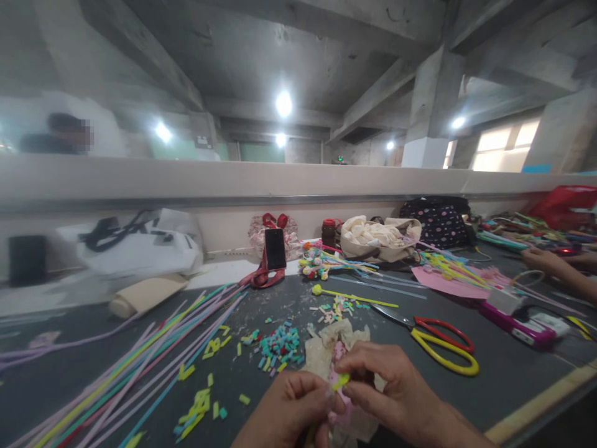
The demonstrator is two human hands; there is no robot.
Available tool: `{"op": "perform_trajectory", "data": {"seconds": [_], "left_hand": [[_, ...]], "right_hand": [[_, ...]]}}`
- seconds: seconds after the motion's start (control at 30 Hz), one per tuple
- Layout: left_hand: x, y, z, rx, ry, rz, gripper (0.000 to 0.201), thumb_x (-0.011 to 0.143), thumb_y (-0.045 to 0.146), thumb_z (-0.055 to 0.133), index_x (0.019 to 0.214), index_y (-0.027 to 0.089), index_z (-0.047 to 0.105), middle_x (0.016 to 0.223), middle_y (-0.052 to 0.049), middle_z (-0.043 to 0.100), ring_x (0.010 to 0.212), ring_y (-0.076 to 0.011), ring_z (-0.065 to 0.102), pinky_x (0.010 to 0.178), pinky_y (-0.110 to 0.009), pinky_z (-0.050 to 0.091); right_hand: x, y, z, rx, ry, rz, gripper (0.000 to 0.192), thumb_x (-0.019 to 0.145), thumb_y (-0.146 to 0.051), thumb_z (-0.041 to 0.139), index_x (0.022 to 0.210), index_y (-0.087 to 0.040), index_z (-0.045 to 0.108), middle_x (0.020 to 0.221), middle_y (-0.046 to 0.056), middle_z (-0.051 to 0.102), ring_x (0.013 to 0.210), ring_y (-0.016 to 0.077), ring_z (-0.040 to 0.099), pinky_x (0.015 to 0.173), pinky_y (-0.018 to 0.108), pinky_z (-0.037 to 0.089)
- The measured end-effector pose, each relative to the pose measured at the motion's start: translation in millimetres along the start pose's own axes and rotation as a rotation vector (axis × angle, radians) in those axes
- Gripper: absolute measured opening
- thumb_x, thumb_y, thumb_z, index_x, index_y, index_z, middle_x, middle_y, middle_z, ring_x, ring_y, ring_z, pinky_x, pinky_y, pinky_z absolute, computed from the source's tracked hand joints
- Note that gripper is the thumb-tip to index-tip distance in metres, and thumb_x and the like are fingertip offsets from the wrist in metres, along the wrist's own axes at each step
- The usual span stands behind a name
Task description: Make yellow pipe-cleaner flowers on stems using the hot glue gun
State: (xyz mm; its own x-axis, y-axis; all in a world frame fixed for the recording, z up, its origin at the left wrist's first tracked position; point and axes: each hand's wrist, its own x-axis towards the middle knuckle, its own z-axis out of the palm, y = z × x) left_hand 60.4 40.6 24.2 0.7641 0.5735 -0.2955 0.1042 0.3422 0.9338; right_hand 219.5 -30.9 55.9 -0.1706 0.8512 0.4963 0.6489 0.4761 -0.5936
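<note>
My right hand (389, 379) is closed in a pinch on a small yellow-green pipe cleaner piece (342, 381). Right up against it, my left hand (298, 401) is closed too, its thumb and finger pressed together; what they grip is mostly hidden. Under both hands lies crumpled, translucent wrapping (318, 350) with pink bits (339, 354) on it. Just beyond are loose teal and blue cut pieces (281, 342) and a yellow stem with a round knob (357, 296). Scissors (443, 342) with one red and one yellow handle lie to the right, blades partly apart.
Long coloured pipe cleaners (153, 354) spread across the left. Yellow cut pieces (200, 404) are scattered nearby. A phone (275, 249) stands at the back beside a flower-tipped bundle (319, 262). On the right are a purple device (517, 323) and another person's hand (545, 264).
</note>
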Motion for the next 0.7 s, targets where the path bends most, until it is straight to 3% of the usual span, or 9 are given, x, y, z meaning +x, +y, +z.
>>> {"op": "perform_trajectory", "data": {"seconds": [0.5,0.7], "left_hand": [[1,2,2.2,0.002,-0.056,0.03,0.031,0.059,0.042,0.06,0.054,0.012,0.059,0.033,0.001,0.05,0.031,-0.0051,0.036,0.039,-0.019,0.019],[2,-2,0.1,-0.004,-0.042,0.042,0.033,0.059,0.043,0.061,0.046,0.013,0.054,0.034,0.0,0.051,0.032,-0.0052,0.036,0.039,-0.019,0.021]], "right_hand": [[-1,0,7,-0.02,-0.042,0.038,0.014,0.067,-0.006,0.053,0.076,-0.014,0.061,0.066,0.002,0.059,0.057,0.0104,0.053,0.053,0.019,0.04],[-8,0,11,-0.066,-0.038,0.094,0.028,0.067,-0.015,0.058,0.095,-0.018,0.061,0.076,0.004,0.064,0.061,0.0133,0.057,0.058,0.022,0.044]]}}
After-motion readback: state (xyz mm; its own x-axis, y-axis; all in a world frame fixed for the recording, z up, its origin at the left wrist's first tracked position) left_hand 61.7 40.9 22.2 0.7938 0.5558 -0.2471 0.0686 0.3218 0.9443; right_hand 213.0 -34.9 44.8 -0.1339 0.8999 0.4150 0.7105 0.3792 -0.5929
